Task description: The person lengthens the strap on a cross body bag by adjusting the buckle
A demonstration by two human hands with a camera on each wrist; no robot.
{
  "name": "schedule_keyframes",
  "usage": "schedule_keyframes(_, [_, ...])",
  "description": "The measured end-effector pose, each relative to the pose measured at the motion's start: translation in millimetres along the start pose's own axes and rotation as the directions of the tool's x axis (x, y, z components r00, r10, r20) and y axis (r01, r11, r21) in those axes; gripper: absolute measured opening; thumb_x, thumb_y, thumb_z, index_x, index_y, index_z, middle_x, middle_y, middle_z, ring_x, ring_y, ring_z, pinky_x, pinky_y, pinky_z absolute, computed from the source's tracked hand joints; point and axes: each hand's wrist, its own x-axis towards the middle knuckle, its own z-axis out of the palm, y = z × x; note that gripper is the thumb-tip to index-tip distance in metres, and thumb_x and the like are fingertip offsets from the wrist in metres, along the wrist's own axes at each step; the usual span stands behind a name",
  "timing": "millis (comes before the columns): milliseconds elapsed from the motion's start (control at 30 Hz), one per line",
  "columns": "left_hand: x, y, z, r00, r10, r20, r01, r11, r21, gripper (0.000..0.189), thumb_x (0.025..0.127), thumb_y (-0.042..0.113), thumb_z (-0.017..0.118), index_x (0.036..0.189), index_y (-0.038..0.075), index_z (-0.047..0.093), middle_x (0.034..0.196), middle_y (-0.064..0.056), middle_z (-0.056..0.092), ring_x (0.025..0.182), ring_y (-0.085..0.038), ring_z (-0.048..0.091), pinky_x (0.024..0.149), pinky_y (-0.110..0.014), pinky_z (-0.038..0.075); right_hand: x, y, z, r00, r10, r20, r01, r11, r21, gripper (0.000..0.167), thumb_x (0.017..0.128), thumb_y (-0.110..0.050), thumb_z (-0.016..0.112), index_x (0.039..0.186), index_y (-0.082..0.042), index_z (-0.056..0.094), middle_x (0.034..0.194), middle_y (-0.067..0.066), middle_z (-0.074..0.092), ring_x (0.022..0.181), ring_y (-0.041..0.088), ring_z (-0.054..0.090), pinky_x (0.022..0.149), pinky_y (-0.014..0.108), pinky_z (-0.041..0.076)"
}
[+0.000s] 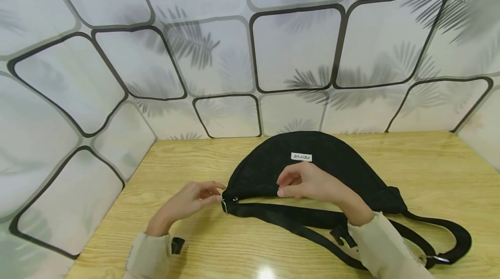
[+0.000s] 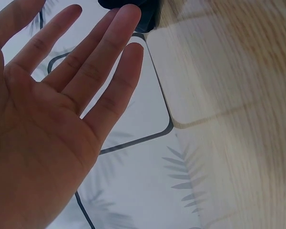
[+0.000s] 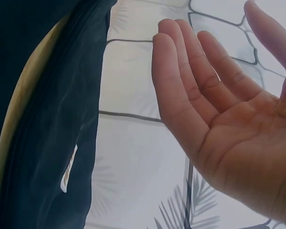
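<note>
Both wrist views show relaxed, spread fingers [image 2: 109, 57]; only the head view shows the whole black bag [image 1: 312, 170].

Black bag [image 1: 312, 170] lies on wood table [image 1: 429, 170], strap [image 1: 429, 231] looped to the right. Left hand [image 1: 187, 203] at bag's left end by ring [image 1: 224, 205]; right hand [image 1: 308, 182] over bag's front, fingers relaxed.

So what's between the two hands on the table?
In the head view, the black bag's pointed end with its metal ring lies between the left hand and the right hand.
</note>
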Motion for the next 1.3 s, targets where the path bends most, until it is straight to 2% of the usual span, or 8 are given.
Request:
schedule_keyframes(167, [0.9, 0.3, -0.1, 1.000, 0.014, 0.002, -0.014, 1.000, -0.019, 0.034, 0.103, 0.024, 0.063, 0.126, 0.000, 0.068, 0.105, -0.008, 0.073, 0.093, -0.023, 0.071, 0.083, -0.036, 0.056, 6.3, 1, 6, 1.000, -0.009, 0.028, 0.009, 1.000, 0.007, 0.028, 0.093, -0.012, 0.073, 0.109, 0.010, 0.067, 0.096, 0.004, 0.072, 0.087, 0.019, 0.069, 0.074, 0.047, 0.058])
schedule_keyframes(467, [0.5, -2.4, 0.4, 1.000, 0.010, 0.027, -0.009, 0.999, -0.033, 0.033, 0.103, 0.022, 0.063, 0.127, -0.001, 0.067, 0.109, -0.014, 0.073, 0.092, -0.024, 0.072, 0.081, -0.034, 0.055, 18.3, 3, 17, 0.996, -0.003, 0.088, 0.001, 1.000, 0.028, 0.027, 0.093, -0.011, 0.072, 0.108, 0.011, 0.067, 0.093, 0.004, 0.072, 0.084, 0.018, 0.068, 0.073, 0.033, 0.057])
schedule_keyframes(600, [0.4, -3.0, 0.8, 0.999, 0.006, 0.032, -0.005, 0.999, -0.033, 0.032, 0.102, 0.021, 0.064, 0.126, -0.001, 0.068, 0.108, -0.013, 0.073, 0.092, -0.023, 0.072, 0.081, -0.035, 0.056, 23.6, 4, 22, 0.995, 0.019, 0.103, -0.022, 0.999, 0.030, 0.027, 0.093, -0.010, 0.072, 0.109, 0.011, 0.067, 0.093, 0.004, 0.072, 0.082, 0.020, 0.068, 0.070, 0.034, 0.057])
schedule_keyframes(867, [2.3, -3.8, 0.1, 0.999, -0.021, 0.046, 0.022, 1.000, -0.022, 0.032, 0.102, 0.023, 0.064, 0.125, 0.001, 0.070, 0.107, -0.010, 0.073, 0.092, -0.018, 0.072, 0.079, -0.029, 0.054, 33.2, 4, 32, 0.993, 0.023, 0.112, -0.024, 1.000, 0.008, 0.026, 0.093, -0.011, 0.073, 0.108, 0.010, 0.068, 0.093, 0.004, 0.073, 0.079, 0.021, 0.067, 0.068, 0.037, 0.058])
schedule_keyframes(1100, [3.5, -5.4, 1.0, 0.998, -0.036, 0.053, 0.038, 0.999, -0.032, 0.030, 0.101, 0.023, 0.066, 0.122, 0.002, 0.071, 0.107, -0.011, 0.073, 0.094, -0.019, 0.071, 0.080, -0.029, 0.054, 38.9, 4, 39, 0.991, 0.057, 0.123, -0.059, 0.998, 0.013, 0.026, 0.093, -0.012, 0.074, 0.108, 0.009, 0.069, 0.093, 0.004, 0.072, 0.082, 0.012, 0.067, 0.070, 0.032, 0.058])
schedule_keyframes(1300, [4.4, -7.1, 3.3, 0.996, -0.049, 0.070, 0.055, 0.996, -0.074, 0.029, 0.100, 0.021, 0.067, 0.120, 0.000, 0.072, 0.107, -0.011, 0.074, 0.091, -0.018, 0.071, 0.078, -0.028, 0.054, 42.1, 6, 42, 0.989, 0.084, 0.120, -0.084, 0.996, -0.003, 0.025, 0.093, -0.012, 0.074, 0.108, 0.008, 0.069, 0.093, 0.004, 0.072, 0.083, 0.012, 0.067, 0.070, 0.032, 0.058])
